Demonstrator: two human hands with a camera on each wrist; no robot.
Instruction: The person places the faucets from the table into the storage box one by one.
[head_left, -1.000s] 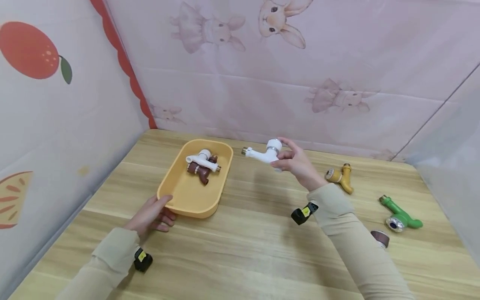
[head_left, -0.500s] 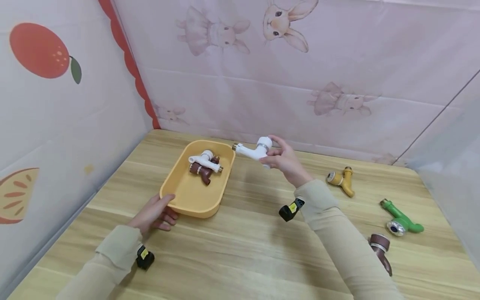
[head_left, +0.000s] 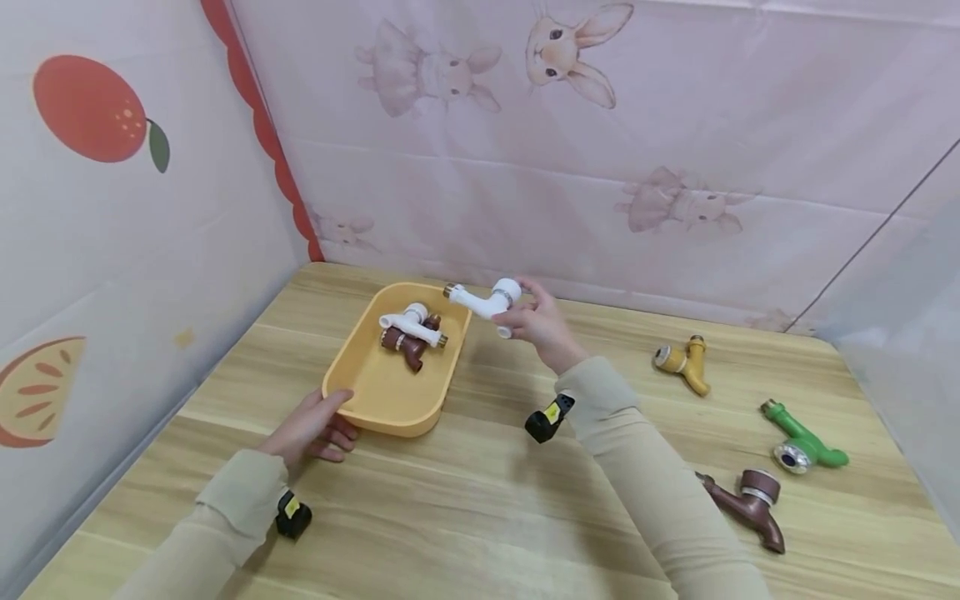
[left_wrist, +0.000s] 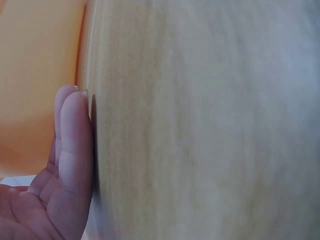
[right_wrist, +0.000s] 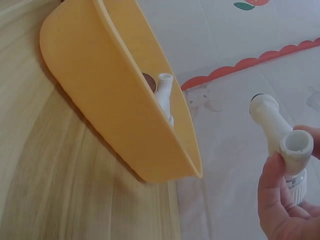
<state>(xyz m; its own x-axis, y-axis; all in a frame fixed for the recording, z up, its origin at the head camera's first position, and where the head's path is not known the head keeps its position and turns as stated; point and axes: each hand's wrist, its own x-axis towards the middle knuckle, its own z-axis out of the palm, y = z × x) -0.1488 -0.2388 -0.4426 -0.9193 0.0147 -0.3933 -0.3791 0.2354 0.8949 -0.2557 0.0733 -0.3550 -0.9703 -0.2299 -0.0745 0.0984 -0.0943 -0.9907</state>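
A white tap (head_left: 482, 302) with a brass threaded end is pinched between the thumb and fingers of my right hand (head_left: 546, 329). It is in the air, its threaded end over the right rim of a yellow plastic basin (head_left: 375, 398). In the right wrist view the tap's spout (right_wrist: 296, 145) faces the camera. My left hand (head_left: 309, 427) holds the basin's near left corner, thumb over the rim and fingers outside. Inside the basin another white tap (head_left: 415, 327) lies across a brown tap (head_left: 411, 350).
On the right of the wooden table (head_left: 480, 517) lie a yellow tap (head_left: 690, 365), a green tap (head_left: 804, 437) and a brown tap (head_left: 750, 504), the last close to my right sleeve. Printed fabric walls (head_left: 480, 200) stand behind and on both sides.
My right hand has carried the white tap leftward to the basin's right rim. The brown tap on the right has come out from behind the sleeve. My left hand stays on the basin.
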